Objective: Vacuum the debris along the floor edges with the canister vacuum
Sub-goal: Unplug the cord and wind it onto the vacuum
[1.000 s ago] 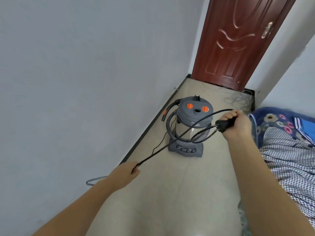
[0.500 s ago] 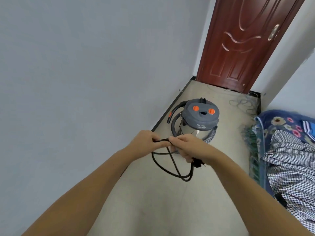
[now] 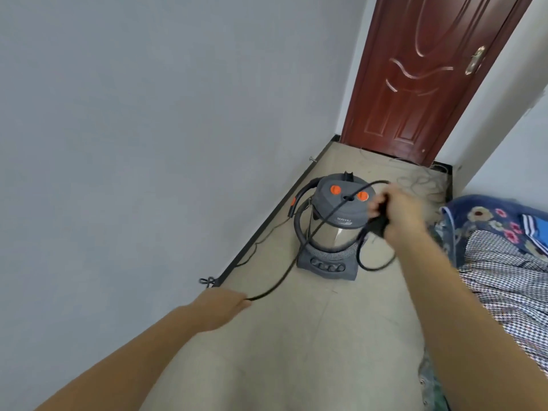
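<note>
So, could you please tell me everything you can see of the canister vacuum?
The canister vacuum stands upright on the beige floor near the left wall's dark skirting. It has a grey plastic lid with two orange knobs, a shiny metal drum, a grey base and a black hose looped round it. Neither hand touches it; the black cord stretches between them in front.

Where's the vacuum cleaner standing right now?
The canister vacuum stands on the floor mid-frame in the head view, close to the left wall's dark baseboard, short of the brown door.
</note>
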Demonstrator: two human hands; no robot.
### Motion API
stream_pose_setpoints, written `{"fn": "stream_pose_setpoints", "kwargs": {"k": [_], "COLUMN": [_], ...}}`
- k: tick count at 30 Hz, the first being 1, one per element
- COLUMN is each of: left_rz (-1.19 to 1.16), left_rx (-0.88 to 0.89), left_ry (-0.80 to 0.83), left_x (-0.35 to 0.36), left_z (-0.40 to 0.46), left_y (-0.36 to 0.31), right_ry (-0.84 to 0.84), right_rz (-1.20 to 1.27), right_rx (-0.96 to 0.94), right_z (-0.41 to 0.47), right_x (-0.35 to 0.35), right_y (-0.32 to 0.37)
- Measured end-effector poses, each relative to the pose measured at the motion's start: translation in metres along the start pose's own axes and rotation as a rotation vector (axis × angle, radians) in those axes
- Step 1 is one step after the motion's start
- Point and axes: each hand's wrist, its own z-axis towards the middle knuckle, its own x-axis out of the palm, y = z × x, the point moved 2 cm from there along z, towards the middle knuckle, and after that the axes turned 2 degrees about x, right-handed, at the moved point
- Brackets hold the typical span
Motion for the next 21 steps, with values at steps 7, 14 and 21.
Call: {"fn": "stream_pose_setpoints", "kwargs": {"k": [7,14,21], "left_rz": [0.004,-0.777,-0.629], "left_rx": [0.211,0.07,-0.109], "left_ry": [-0.325,-0.621,-0.309], "left_x": [-0.093,-0.09,-0.034], "left_z": [0.028,0.032,0.051], "left_y": [-0.084,-0.043,-0.034], "right_ry": [0.693,0.758,0.247], "right_rz": [-1.245,-0.469,0.678], "right_rx": [-0.265,0.17,0.212], "right_z": [-0.063,-0.043,0.014], "right_x": [0.052,-0.023,-0.057], "right_y": [-0.082,-0.013,0.027]}}
